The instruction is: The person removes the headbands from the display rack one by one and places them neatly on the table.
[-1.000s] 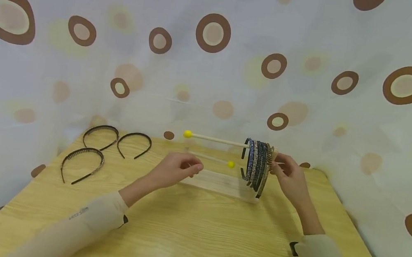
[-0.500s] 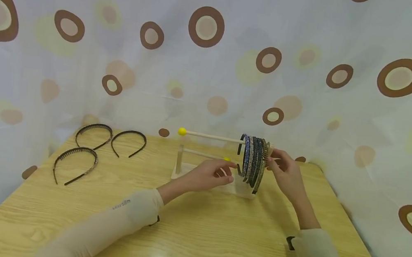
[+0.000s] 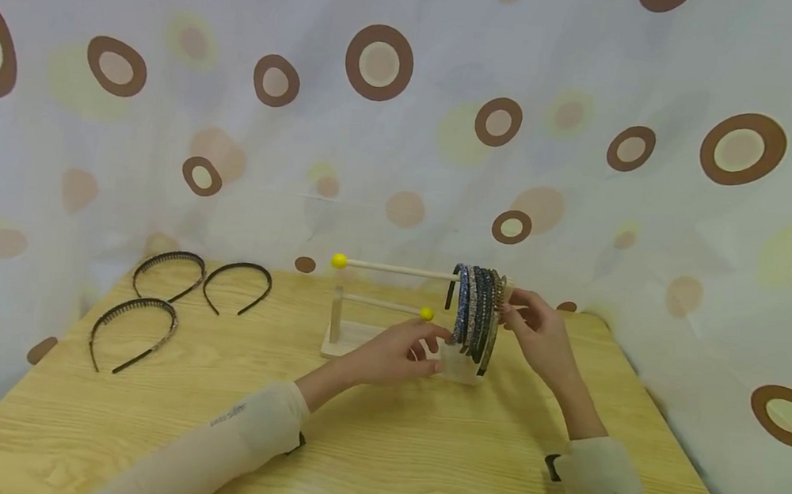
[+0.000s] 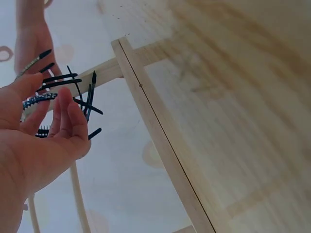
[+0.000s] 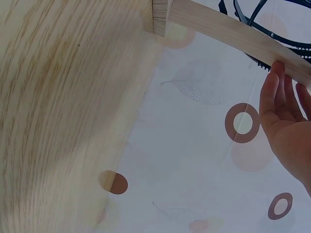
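A wooden headband stand [image 3: 344,339] with yellow-knobbed pegs stands on the table. Several glittery headbands [image 3: 473,310] hang bunched on its upper peg, at the right end. My left hand [image 3: 396,354] reaches to the front of the bunch, its index fingertip at the lower end of the blue headband [image 3: 462,305] and its thumb apart below. Dark headband tips [image 4: 90,97] stick out past the left fingers in the left wrist view. With the right hand [image 3: 543,337] I hold the stand's right upright [image 5: 233,36], fingers against its edge and thumb beside the rearmost headband.
Three dark headbands lie on the table at the left: one toothed at the back [image 3: 173,257], a plain one [image 3: 240,265] beside it, and another toothed one [image 3: 136,305] nearer. Patterned cloth [image 3: 404,160] hangs behind the wooden table [image 3: 376,452].
My left hand has moved right, from beside the lower peg to the front of the headband bunch. The right hand stays at the stand's upright. The head view has shifted slightly.
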Action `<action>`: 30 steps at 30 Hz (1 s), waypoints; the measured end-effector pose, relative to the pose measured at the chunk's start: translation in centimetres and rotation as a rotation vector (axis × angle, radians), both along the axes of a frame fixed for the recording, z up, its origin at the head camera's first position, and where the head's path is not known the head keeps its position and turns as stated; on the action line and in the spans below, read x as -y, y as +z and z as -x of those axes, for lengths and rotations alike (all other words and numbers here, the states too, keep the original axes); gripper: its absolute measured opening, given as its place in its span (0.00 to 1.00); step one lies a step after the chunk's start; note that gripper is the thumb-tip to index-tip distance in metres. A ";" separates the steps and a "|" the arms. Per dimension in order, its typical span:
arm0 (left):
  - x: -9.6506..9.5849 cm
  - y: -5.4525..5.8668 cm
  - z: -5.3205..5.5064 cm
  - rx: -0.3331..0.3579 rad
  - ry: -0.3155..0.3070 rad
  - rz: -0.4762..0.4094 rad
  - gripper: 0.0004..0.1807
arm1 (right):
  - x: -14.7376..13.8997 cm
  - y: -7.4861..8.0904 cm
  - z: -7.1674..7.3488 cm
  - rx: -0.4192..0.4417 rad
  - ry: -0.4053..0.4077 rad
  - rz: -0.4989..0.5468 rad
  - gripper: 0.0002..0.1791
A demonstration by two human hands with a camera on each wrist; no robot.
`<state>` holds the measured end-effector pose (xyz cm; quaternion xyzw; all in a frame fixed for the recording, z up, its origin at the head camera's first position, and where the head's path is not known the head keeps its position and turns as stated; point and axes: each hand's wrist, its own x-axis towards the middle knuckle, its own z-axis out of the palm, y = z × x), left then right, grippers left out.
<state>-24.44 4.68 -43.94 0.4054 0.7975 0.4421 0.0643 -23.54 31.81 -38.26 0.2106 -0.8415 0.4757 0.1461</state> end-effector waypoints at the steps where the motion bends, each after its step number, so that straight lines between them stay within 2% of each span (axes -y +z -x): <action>1: 0.1 0.1 -0.1 -0.006 0.011 -0.002 0.26 | 0.1 0.1 0.0 0.003 -0.001 -0.005 0.19; 7: 0.9 0.4 -1.3 -0.110 0.067 0.035 0.23 | 0.3 0.2 -0.1 0.015 -0.013 -0.024 0.19; 10: 1.1 0.6 -2.0 -0.155 0.109 0.017 0.20 | 0.3 0.2 -0.2 0.016 -0.012 -0.027 0.20; 15: 1.4 1.1 -2.9 -0.142 0.208 -0.050 0.17 | 0.4 0.2 -0.3 0.020 -0.001 -0.039 0.21; 18: 1.6 1.4 -3.3 -0.129 0.268 -0.061 0.16 | 0.4 0.3 -0.4 0.019 -0.006 -0.046 0.21; 22: 2.0 1.8 -3.7 -0.141 0.323 -0.089 0.10 | 0.4 0.3 -0.6 0.017 -0.033 -0.060 0.21; 25: 2.6 2.1 -3.8 -0.169 0.335 -0.122 0.06 | 0.4 0.2 -0.7 0.014 -0.042 -0.068 0.22; 28: 3.1 2.2 -3.9 -0.197 0.332 -0.140 0.05 | 0.4 0.0 -0.5 0.015 -0.036 -0.062 0.22; 30: 3.4 2.3 -3.9 -0.208 0.327 -0.146 0.06 | 0.0 -1.0 0.3 0.016 -0.038 -0.055 0.23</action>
